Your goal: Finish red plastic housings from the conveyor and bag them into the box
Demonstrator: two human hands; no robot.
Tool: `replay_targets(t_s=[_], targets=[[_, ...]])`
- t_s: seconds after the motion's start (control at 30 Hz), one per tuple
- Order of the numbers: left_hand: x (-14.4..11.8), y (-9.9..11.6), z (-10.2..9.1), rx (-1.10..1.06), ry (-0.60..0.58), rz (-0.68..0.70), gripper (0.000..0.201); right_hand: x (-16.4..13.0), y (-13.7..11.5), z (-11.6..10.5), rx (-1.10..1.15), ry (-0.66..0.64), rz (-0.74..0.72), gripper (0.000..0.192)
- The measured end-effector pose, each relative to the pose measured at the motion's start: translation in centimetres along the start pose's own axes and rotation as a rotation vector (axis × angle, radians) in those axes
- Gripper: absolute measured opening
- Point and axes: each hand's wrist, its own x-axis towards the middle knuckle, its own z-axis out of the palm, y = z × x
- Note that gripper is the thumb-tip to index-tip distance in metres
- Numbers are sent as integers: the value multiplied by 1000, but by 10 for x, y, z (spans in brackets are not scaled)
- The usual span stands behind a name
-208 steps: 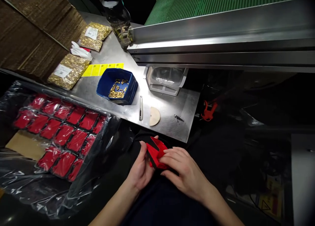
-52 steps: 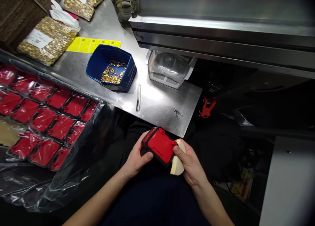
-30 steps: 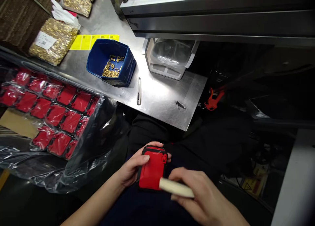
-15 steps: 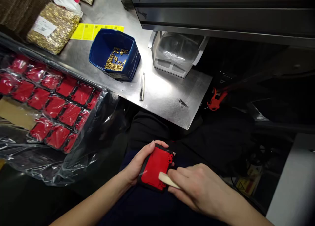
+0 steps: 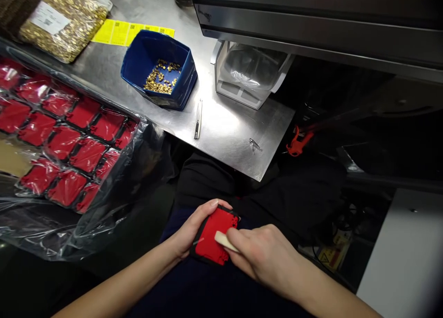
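A red plastic part with a black rim [image 5: 212, 235] rests on my lap, below the table edge. My left hand [image 5: 188, 228] grips it along its left side. My right hand [image 5: 263, 255] holds a pale wooden piece [image 5: 224, 240] and presses its edge flat against the red face of the part. Most of the wooden piece is hidden under my fingers.
A steel table [image 5: 224, 133] carries a blue bin of small brass pieces [image 5: 159, 73], tweezers [image 5: 198, 119], a small metal clip [image 5: 255, 145], a white holder with clear plastic [image 5: 249, 78], yellow labels [image 5: 131, 31] and a bag of brass parts [image 5: 58, 25]. Bagged red parts [image 5: 65, 142] lie at left.
My right hand picked up the wooden piece from the table and brought it onto the red part. Over the last second it slid along the red face while my left hand kept hold.
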Motion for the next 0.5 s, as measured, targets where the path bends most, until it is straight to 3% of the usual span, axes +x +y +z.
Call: replay_targets(t_s=[0.13,0.5], targets=[[0,1,-1,11,-5,-8,40,2,-4,-4,44,-72,71,14],[3,2,0,-81,27,-96,45,9,-9,-6,48,-91,161,12]])
